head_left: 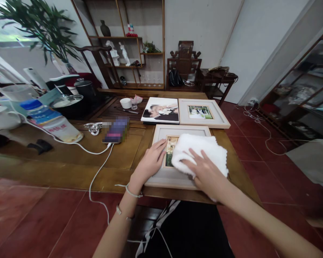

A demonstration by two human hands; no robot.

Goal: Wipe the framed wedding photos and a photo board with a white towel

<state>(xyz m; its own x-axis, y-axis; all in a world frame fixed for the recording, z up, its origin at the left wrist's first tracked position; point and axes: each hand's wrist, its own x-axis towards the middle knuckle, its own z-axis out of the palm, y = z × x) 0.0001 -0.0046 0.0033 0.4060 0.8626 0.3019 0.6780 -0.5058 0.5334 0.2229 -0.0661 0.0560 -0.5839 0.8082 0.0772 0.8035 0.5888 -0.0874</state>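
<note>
A picture frame [167, 179] with a pale wood rim and grey mat lies flat at the table's near edge. My left hand [152, 159] rests on its left part, fingers stretched out beside the small photo [169, 157] in the middle. On the right half, my right hand [207, 172] presses a fluffy white cloth [201, 148] against the frame, its fingers spread over the folds. The cloth hides the right side of the photo and much of the right rim.
Behind lie a second framed photo [218, 116] and a white-edged photo panel [161, 109]. Leftward are a phone [117, 129] on a white charging cable [90, 182], a blue-capped bottle [54, 123], a white cup [125, 103] and a dark pot [84, 89].
</note>
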